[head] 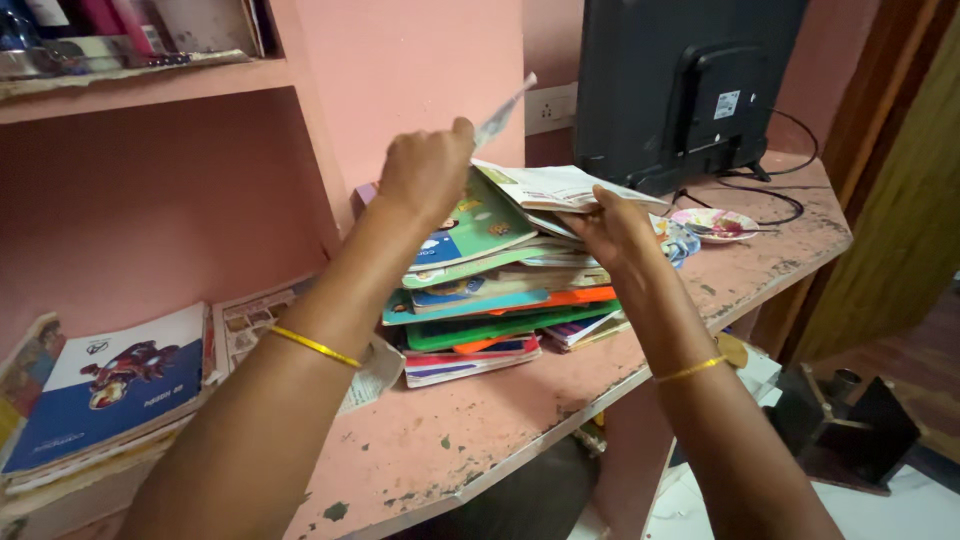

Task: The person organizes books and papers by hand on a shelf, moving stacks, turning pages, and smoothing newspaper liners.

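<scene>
Pinching a thin paper slip (503, 112) above the book stack (500, 290) at frame centre, our left hand (428, 172) is closed on it. Our right hand (612, 228) clamps a folded booklet (555, 186) on top of the stack. Stack sits on the pink bench (470, 430); monitor (680, 80) upper right, small dish (715, 222) beside it, blue notebook (110, 385) lower left.

A dark flat screen (680, 85) stands back-on at the upper right of the frame, a small white rectangular label (727, 104) stuck on its black rear mount; no packages or signs show.
</scene>
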